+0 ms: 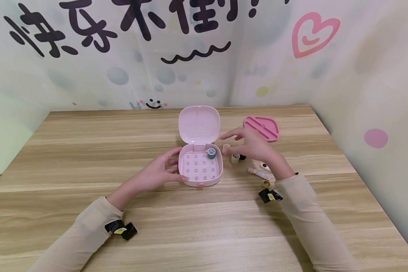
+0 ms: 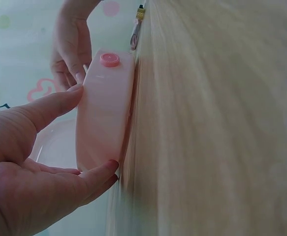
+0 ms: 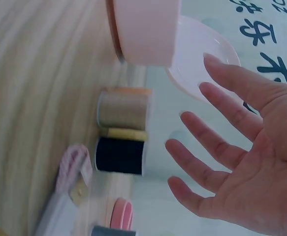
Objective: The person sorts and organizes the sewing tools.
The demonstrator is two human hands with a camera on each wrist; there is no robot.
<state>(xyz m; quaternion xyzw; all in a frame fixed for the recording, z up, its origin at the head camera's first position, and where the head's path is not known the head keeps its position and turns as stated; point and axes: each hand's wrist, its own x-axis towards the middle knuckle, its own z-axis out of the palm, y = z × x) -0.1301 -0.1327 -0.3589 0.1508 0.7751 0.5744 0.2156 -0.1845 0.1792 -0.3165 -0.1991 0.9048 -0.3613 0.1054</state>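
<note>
Filling the lower frame: wood-grain table [image 1: 197,230], printed cloth [image 1: 88,85] behind.
Box [image 1: 212,182]: glossy pink, mid-frame, lid [image 1: 199,124] raised; pegs [image 1: 195,170] inside, one green spool [image 1: 211,154] at upper right.
Left hand [image 1: 156,172]: gripping the box between thumb and fingers.
Right hand [image 1: 253,145]: fingers spread, near round spools [image 3: 123,110], right of centre.

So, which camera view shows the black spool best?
Right wrist view: the black spool is close and unobstructed. The head view shows only a sliver beside the right hand; the left wrist view shows none.
</note>
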